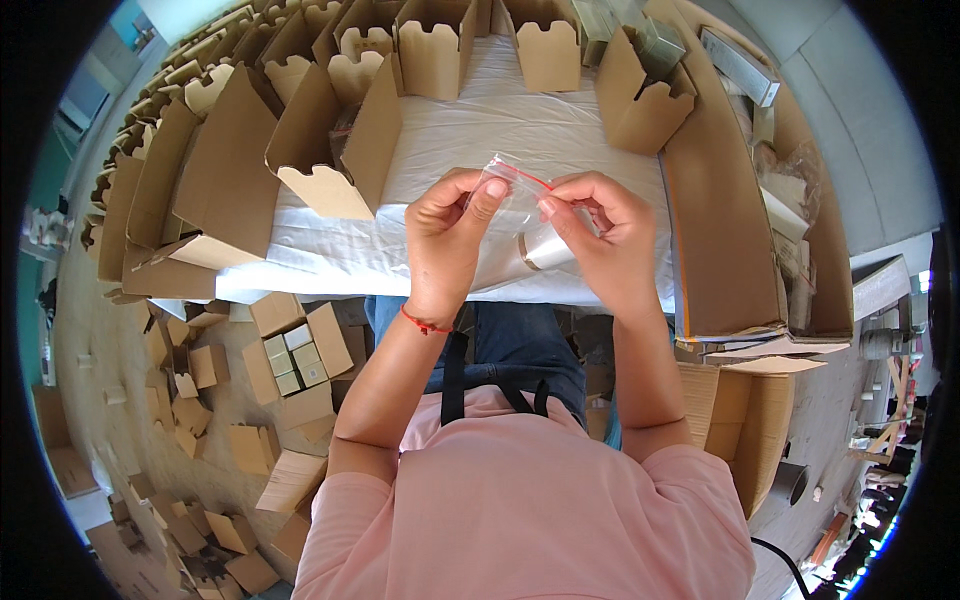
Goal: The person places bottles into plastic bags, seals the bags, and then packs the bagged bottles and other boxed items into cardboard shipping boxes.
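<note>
A small clear zip bag (518, 196) with a red strip along its top edge is stretched between my two hands over the white-covered table. The thumb and fingers of my left hand (447, 235) pinch the bag's left top corner. At the other end of the red strip, my right hand (608, 233) pinches the bag between thumb and curled fingers. Whether anything lies inside the bag is hard to make out. Just below the hands, a whitish roll or tube with a brown rim (545, 247) rests on the white sheet (345, 260).
Open cardboard bins (335, 140) line the table's left and far sides. On the right, a long cardboard box (722, 220) holds small boxes and plastic. Many cartons cover the floor at left, including an open one (262, 372) with small boxes inside. Another carton (765, 410) stands at lower right.
</note>
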`<action>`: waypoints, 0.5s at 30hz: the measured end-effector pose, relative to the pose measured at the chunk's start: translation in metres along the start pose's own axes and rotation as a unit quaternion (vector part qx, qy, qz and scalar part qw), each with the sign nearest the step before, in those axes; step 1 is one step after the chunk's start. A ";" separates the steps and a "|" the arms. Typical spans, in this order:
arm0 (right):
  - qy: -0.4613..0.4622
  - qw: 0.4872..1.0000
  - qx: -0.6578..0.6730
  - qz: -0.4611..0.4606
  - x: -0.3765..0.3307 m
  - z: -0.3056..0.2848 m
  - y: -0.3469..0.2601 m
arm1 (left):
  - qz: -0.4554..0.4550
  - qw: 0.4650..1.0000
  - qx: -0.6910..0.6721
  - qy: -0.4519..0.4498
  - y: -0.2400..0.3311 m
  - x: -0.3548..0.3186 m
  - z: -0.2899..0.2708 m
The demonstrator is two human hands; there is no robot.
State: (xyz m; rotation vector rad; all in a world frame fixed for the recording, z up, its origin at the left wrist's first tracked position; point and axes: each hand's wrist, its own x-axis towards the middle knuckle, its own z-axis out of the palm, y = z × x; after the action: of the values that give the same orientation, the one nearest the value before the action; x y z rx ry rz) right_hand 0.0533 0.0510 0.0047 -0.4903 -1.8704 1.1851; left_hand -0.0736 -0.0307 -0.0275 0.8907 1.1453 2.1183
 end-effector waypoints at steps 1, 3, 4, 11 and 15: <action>-0.001 1.000 0.012 0.010 0.000 0.000 -0.003 | -0.002 1.000 -0.002 -0.004 0.000 0.000 -0.001; -0.001 1.000 0.022 0.022 0.001 -0.001 -0.006 | -0.003 1.000 -0.004 -0.007 0.001 0.000 -0.001; -0.002 1.000 0.021 0.024 0.002 -0.001 -0.007 | -0.004 1.000 -0.003 -0.005 0.002 0.000 0.000; -0.008 1.000 0.007 0.001 0.002 -0.001 -0.007 | 0.004 0.998 0.055 -0.018 0.007 0.000 0.004; 0.009 1.000 0.011 0.009 0.002 0.001 -0.014 | 0.011 0.997 0.068 -0.017 0.007 -0.001 0.002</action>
State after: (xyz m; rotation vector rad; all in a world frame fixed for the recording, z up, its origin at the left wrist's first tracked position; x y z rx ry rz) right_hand 0.0525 0.0453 0.0173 -0.5037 -1.8393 1.2081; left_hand -0.0724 -0.0337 -0.0205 1.0003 1.2806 2.0546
